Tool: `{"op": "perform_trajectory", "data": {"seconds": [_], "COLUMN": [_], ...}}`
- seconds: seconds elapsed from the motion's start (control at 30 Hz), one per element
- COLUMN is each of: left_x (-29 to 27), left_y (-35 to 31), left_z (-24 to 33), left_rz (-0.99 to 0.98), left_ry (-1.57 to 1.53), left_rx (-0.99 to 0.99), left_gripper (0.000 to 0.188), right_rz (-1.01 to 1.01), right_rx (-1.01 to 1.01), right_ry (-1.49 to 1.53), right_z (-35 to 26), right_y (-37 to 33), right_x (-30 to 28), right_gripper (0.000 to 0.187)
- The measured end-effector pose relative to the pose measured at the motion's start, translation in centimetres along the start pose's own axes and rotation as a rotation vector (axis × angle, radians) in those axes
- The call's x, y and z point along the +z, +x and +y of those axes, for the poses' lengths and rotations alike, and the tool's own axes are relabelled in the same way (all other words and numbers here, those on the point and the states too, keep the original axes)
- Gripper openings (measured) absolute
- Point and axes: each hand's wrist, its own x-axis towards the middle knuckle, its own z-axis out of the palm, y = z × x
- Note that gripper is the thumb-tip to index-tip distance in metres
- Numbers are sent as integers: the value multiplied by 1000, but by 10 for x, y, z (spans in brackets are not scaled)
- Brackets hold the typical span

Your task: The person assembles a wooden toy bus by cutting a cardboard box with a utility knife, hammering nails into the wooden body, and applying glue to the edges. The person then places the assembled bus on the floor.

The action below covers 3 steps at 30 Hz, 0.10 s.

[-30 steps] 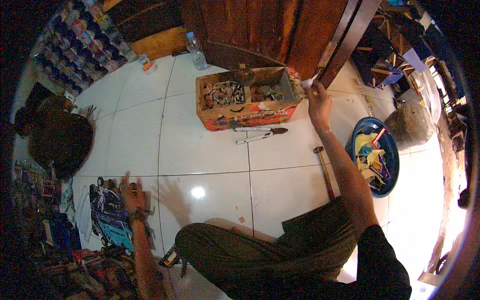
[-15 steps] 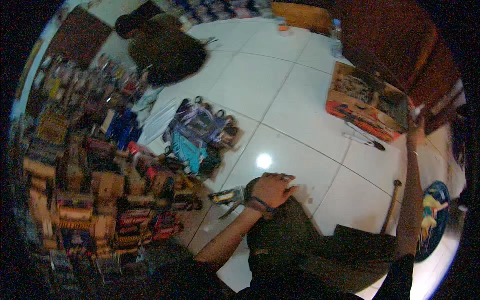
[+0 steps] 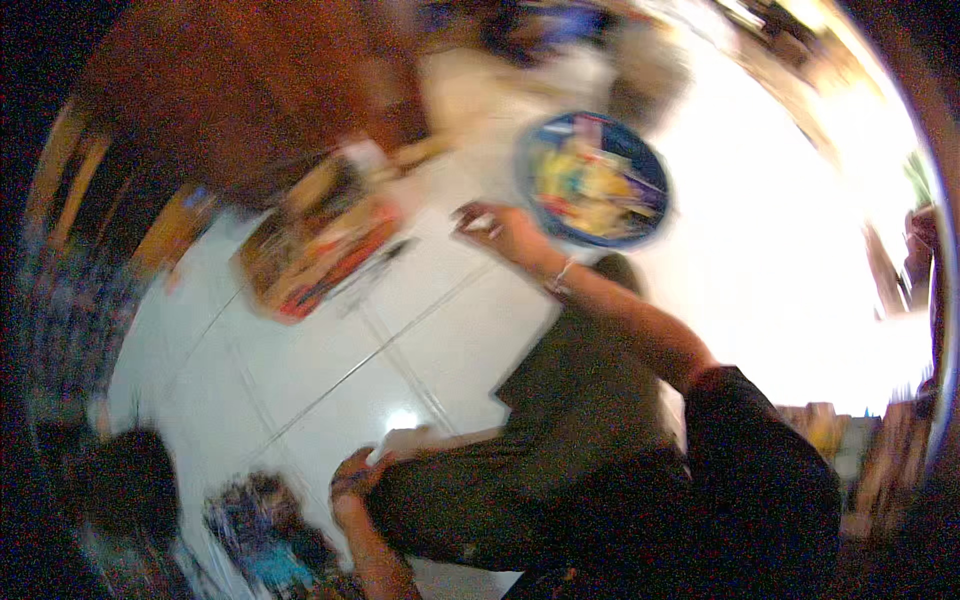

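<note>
My right hand (image 3: 498,232) is closed around a small white scrap (image 3: 481,222), blurred, over the tiled floor near the basin. That round, dark blue basin (image 3: 652,160) stands just beyond my right knee and holds a heap of mixed, coloured bits. On my left knee, wrapped in dark olive trousers (image 3: 560,430), rests my left hand (image 3: 352,474), its fingers lying loosely with nothing seen in them. A cardboard box with red-orange sides (image 3: 345,262) sits on the floor left of my right hand, its contents smeared by motion.
A dark, slim tool (image 3: 398,248) lies beside the box. Purple and turquoise packets (image 3: 265,530) are piled at the lower left, near a dark rounded bag-like shape (image 3: 130,485). Reddish-brown furniture (image 3: 250,90) stands behind the box. Bright light washes out the right side.
The view has swung to the right, bringing the basin to the upper middle. My right hand has moved from beside the box toward the basin with the white scrap. My left hand stays on the knee.
</note>
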Motion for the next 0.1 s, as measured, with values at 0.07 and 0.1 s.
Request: {"op": "perform_trajectory", "data": {"seconds": [0.07,0.1], "left_x": [-2,9], "left_y": [1,17], "left_z": [4,25], "left_rz": [-262,-298], "left_ry": [-16,52], "left_rx": [-130,-59], "left_gripper": [92,92], "right_rz": [-72,-62], "right_rx": [211,322], "right_ry": [-130,-252], "right_z": [-52,-74], "right_y": [-77,-107], "right_x": [-62,-100], "right_gripper": [32,32]}}
